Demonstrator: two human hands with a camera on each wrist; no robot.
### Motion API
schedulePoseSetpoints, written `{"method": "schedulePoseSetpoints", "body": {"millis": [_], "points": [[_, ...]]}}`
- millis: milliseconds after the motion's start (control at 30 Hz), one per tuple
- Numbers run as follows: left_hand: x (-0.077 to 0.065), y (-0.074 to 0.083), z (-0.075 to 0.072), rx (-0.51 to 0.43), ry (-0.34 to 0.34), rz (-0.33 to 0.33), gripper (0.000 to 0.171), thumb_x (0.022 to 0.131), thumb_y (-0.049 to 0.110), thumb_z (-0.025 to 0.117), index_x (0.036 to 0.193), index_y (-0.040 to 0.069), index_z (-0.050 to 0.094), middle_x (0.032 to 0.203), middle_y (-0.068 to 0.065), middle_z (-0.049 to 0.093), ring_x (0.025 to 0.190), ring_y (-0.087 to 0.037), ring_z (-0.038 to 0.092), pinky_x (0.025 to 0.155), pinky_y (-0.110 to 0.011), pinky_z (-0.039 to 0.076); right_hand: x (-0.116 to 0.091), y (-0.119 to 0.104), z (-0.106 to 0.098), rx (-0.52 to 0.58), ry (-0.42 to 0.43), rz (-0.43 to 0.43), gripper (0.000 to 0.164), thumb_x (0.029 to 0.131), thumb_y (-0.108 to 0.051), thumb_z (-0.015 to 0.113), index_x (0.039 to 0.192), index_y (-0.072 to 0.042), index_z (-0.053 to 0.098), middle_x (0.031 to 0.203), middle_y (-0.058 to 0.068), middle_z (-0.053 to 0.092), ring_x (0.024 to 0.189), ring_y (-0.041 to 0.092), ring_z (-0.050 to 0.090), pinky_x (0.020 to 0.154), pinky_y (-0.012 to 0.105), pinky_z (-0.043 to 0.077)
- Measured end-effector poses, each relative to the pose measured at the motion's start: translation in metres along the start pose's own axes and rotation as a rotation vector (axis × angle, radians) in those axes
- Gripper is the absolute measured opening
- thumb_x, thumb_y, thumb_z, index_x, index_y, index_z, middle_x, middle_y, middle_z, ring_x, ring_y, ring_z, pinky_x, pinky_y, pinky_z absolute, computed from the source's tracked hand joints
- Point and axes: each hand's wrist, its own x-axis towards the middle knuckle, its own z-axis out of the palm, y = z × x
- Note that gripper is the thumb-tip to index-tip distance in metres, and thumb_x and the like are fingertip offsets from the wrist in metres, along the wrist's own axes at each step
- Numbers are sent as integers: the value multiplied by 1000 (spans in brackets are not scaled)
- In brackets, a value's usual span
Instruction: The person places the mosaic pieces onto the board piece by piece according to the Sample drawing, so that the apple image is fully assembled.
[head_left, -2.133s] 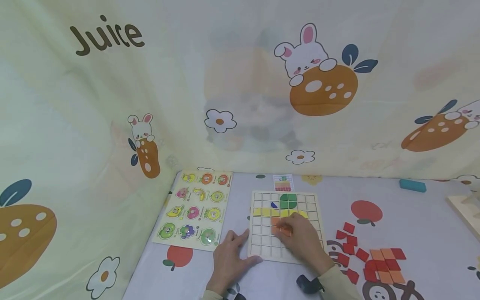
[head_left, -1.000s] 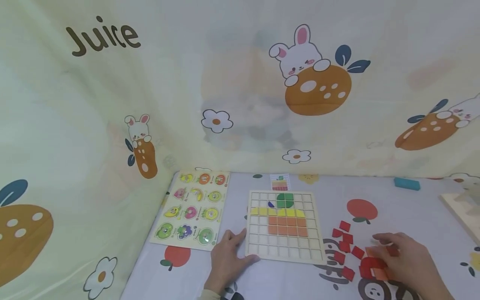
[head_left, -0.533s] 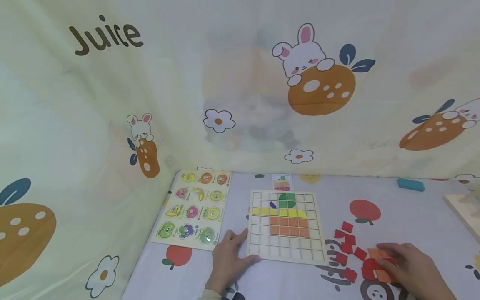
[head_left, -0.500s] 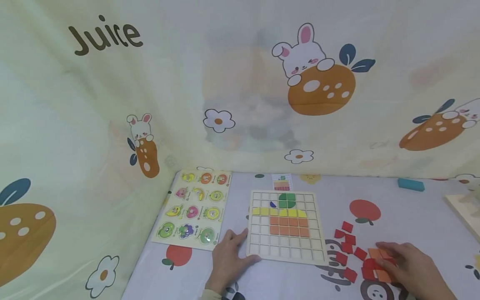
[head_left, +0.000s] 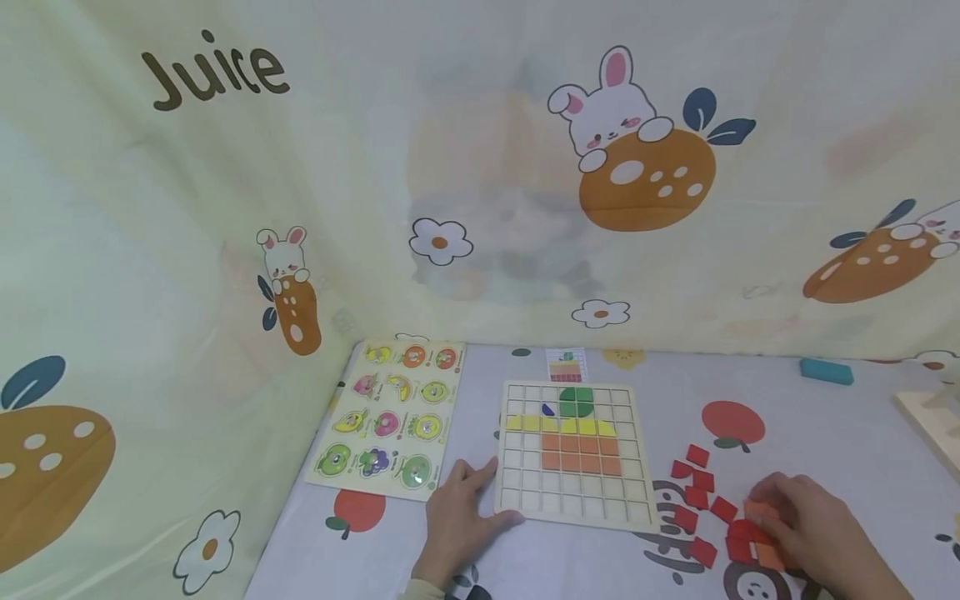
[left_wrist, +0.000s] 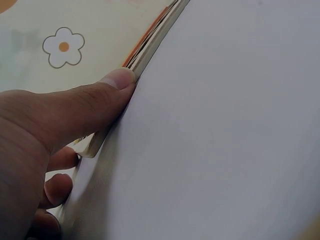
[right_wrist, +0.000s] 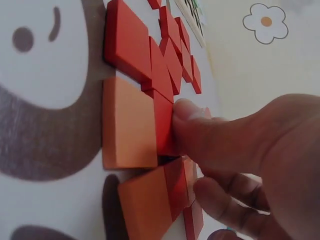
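Note:
A light wooden grid board [head_left: 525, 504] lies mid-table with green, blue, yellow and orange pieces set in its squares. My left hand [head_left: 461, 517] holds its near left corner, thumb on the front edge, fingers at the left side; the left wrist view shows the thumb [left_wrist: 90, 107] pressed to that edge. To the right, my right hand [head_left: 813, 525] pinches an orange square tile [head_left: 761, 511] between thumb and fingers in a cluster of orange and red tiles. Close up, its thumb lies beside a red tile [right_wrist: 164, 125], near another orange tile [right_wrist: 130, 127]. The fingers partly cover the cluster.
Several loose red tiles [head_left: 697, 497] lie between the board and my right hand. A fruit puzzle board [head_left: 405, 408] is at the left, a small pattern card [head_left: 566, 365] behind the grid. Far right are a teal block [head_left: 827, 371] and a wooden tray [head_left: 930, 425].
My right hand has moved from the orange rows on the grid board to the tile cluster at the right, where its fingers have closed on an orange tile. My left hand has stayed at the board's corner.

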Motion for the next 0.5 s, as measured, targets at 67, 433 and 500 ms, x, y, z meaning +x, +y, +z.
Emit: {"method": "schedulePoseSetpoints", "body": {"millis": [67,433,500], "points": [[0,0,0,2,1,1,91,69,67,90,145,24,67,89,10,42,75,-6,37,63,-20,32,0,-1,1,13,11,4,49,84,-32,90,113,-1,67,99,9,66,83,18,59,77,46,63],[-1,-1,-1,0,6,10,90,69,67,90,145,24,67,89,10,42,74,-6,37,63,-20,32,2,-29,4,155,255,-95,55,99,-47,73,136,-8,59,94,9,75,75,15,67,62,28,58],[0,0,-1,-5,2,7,90,69,66,90,145,24,67,89,10,42,74,-6,37,63,-20,31,4,-42,6,218,292,-66,59,97,-52,74,134,-8,63,95,12,76,73,17,68,59,28,57]]}}
